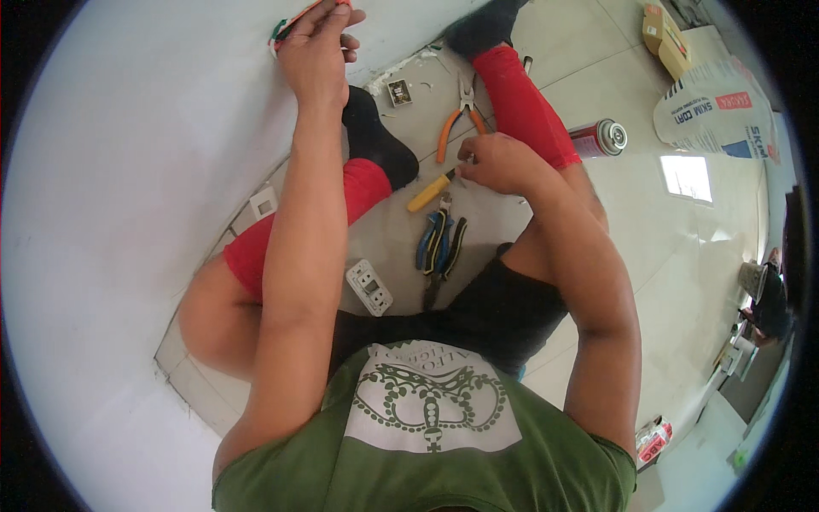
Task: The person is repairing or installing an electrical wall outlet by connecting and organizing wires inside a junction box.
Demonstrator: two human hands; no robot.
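At the top left, my left hand is raised against the wall, its fingers bent around red and green wires that it partly hides. My right hand is low over the floor between my legs. Its curled fingertips are on the dark shaft end of a yellow-handled screwdriver, whose handle points toward the lower left. Just beyond lie orange-handled pliers, jaws away from me. Nearer to me are pliers with blue and black handles. A white socket outlet rests near my shorts.
A small square metal box and white crumbs lie by the wall. A white frame sits beside my left leg. To the right stand a spray can, a white printed bag and a yellow case. The white wall bounds the left side.
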